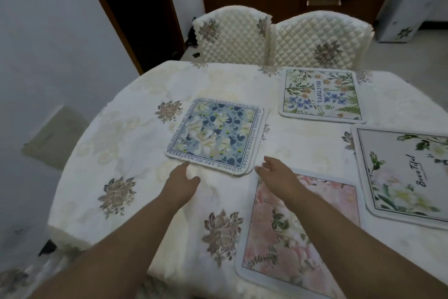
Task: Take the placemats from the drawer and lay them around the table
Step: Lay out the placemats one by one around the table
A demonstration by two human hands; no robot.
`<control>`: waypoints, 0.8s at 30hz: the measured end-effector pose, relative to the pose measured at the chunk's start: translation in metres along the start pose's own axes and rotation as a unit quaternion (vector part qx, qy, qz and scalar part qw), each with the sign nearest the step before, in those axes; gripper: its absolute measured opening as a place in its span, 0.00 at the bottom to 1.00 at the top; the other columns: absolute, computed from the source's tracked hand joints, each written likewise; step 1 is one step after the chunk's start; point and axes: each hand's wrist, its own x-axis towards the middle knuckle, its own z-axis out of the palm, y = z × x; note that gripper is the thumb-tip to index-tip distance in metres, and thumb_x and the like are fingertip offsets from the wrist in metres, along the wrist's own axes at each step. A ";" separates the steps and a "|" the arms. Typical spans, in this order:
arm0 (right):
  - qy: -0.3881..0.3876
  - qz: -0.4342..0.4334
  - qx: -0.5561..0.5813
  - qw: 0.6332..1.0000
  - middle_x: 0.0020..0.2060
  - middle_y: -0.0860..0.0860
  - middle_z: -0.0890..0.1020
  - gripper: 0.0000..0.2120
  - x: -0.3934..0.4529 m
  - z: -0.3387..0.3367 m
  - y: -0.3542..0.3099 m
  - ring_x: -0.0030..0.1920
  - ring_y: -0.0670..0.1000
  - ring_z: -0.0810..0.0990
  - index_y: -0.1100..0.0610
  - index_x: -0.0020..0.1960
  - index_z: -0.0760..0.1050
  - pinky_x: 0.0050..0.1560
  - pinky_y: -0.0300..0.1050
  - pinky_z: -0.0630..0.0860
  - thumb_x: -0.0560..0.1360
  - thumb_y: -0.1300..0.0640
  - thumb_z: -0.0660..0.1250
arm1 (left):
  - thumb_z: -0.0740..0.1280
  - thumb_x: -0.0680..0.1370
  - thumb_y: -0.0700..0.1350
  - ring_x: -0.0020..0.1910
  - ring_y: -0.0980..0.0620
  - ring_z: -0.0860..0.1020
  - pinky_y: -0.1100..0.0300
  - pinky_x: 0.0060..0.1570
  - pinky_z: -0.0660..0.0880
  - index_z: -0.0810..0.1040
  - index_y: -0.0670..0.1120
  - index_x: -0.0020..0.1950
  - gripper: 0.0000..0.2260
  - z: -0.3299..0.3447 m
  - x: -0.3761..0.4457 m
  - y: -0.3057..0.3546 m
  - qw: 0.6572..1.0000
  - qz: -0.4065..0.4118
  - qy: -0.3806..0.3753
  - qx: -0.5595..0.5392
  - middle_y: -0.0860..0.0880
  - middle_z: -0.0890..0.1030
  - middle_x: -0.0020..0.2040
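Four placemats down on the tabletop (pixel 135 143), which carries a cream embroidered tablecloth. We have both hands out over the near part of it, neither holding anything.

Left hand (pixel 180 186): fingers loosely apart, fingertips at the near edge of the blue floral placemat (pixel 217 135), touching or just short of it; we cannot tell which. Right hand (pixel 278 175): fingers relaxed and spread, hovering over the far left corner of the pink floral placemat (pixel 300 226), just beside the blue one's near right corner.

Positions:
- blue floral: mid-tabletop, rotated slightly off the table's lines
- pink floral: near edge, under our right forearm
- "BEAUTIFUL" wildflower placemat (pixel 320 95): far edge, in front of the right quilted chair (pixel 320 41)
- white-flower placemat (pixel 407 172): right edge, partly out of frame

Looks: all squarish with rounded corners and a pale bound rim, printed tops. Blue one has a text border around white blossoms on blue.

Handling, our read: light, soft, flexible fabric mats with some pile or padding; they lie flat without curling. Not fragile. They probably grip the cloth, so dragging may ruck the tablecloth; better to pinch a rim or corner, lift and reset. For the blue one, take the near edge at both corners to square it up.

Left quilted chair (pixel 230 34) has no mat in front of it; blue one likely belongs nearer that seat.
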 end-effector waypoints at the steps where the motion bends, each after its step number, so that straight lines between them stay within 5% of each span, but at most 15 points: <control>1: 0.010 0.006 0.000 1.000 0.75 0.52 0.70 0.31 0.007 0.010 -0.006 0.71 0.54 0.71 0.55 0.79 0.61 0.71 0.54 0.69 0.81 0.46 0.65 | 0.67 0.80 0.47 0.76 0.45 0.65 0.53 0.74 0.63 0.63 0.46 0.80 0.29 -0.010 0.015 -0.002 1.000 0.002 0.003 -0.008 0.45 0.65 0.79; 7: 0.050 0.066 -0.019 0.996 0.77 0.54 0.66 0.34 0.041 0.057 -0.028 0.75 0.56 0.67 0.56 0.81 0.57 0.73 0.51 0.65 0.80 0.45 0.63 | 0.70 0.78 0.48 0.70 0.42 0.71 0.56 0.64 0.69 0.66 0.44 0.77 0.29 -0.054 0.096 -0.011 0.999 0.007 -0.021 -0.039 0.42 0.71 0.74; 11: 0.102 0.086 -0.007 0.991 0.75 0.53 0.69 0.34 0.057 0.078 -0.028 0.72 0.56 0.70 0.55 0.79 0.61 0.70 0.50 0.69 0.78 0.46 0.66 | 0.71 0.71 0.60 0.69 0.37 0.71 0.50 0.68 0.69 0.63 0.46 0.78 0.39 -0.063 0.138 -0.012 0.999 -0.034 -0.032 -0.016 0.40 0.71 0.72; 16: 0.161 0.114 0.083 0.977 0.55 0.52 0.78 0.29 0.074 0.085 -0.030 0.50 0.50 0.79 0.51 0.72 0.67 0.44 0.45 0.76 0.75 0.49 0.73 | 0.72 0.74 0.57 0.56 0.39 0.80 0.47 0.59 0.78 0.77 0.43 0.62 0.24 -0.069 0.173 -0.022 0.997 -0.029 -0.011 -0.070 0.40 0.81 0.59; 20: 0.206 0.147 -0.077 0.964 0.65 0.58 0.72 0.33 0.086 0.091 -0.028 0.61 0.60 0.77 0.49 0.71 0.70 0.62 0.57 0.76 0.70 0.42 0.73 | 0.64 0.81 0.48 0.48 0.43 0.82 0.46 0.52 0.81 0.74 0.47 0.60 0.09 -0.073 0.170 -0.027 0.992 0.050 -0.007 -0.111 0.46 0.82 0.51; 24: 0.197 0.137 -0.027 0.970 0.61 0.56 0.78 0.35 0.090 0.095 -0.032 0.57 0.59 0.80 0.52 0.71 0.70 0.58 0.58 0.79 0.67 0.42 0.73 | 0.63 0.82 0.43 0.49 0.46 0.84 0.46 0.51 0.82 0.77 0.54 0.62 0.11 -0.081 0.156 -0.030 0.967 0.069 -0.014 -0.243 0.51 0.83 0.52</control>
